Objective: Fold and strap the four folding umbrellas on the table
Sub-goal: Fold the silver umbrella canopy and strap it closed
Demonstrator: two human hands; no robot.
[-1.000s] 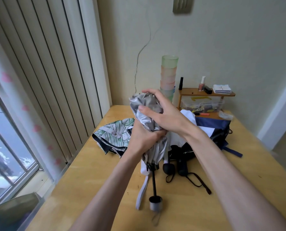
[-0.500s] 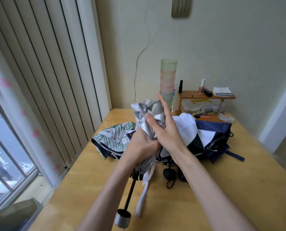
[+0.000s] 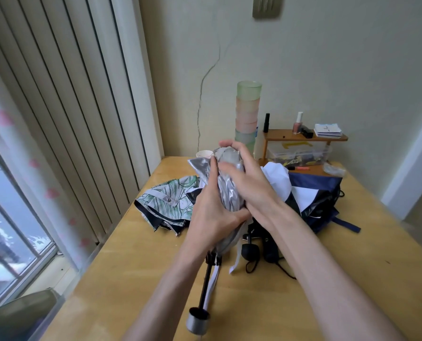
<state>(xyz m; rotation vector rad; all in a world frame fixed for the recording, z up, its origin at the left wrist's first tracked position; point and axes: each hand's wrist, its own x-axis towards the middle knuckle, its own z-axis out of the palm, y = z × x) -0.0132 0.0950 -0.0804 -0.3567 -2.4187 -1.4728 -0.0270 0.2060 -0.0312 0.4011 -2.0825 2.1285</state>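
Observation:
I hold a silver umbrella point(image 3: 229, 190) upright above the wooden table point(image 3: 352, 279). My left hand point(image 3: 210, 215) grips its bunched canopy from the left, and my right hand point(image 3: 246, 183) wraps over the top from the right. Its black shaft and silver-capped handle point(image 3: 198, 321) hang down toward me, with a white strap point(image 3: 211, 286) dangling beside the shaft. Behind lie a green leaf-print umbrella point(image 3: 170, 203) at the left and a navy and white umbrella point(image 3: 310, 195) at the right. Black handles point(image 3: 259, 251) with cords lie under my right wrist.
A stack of pastel cups point(image 3: 248, 114) stands by the back wall. A small wooden shelf point(image 3: 305, 137) with bottles and a clear box sits at the back right. Vertical blinds point(image 3: 64, 114) and a window border the table's left edge.
My right hand has closed over the top of the silver canopy. The umbrella's handle has swung slightly right, back toward the centre.

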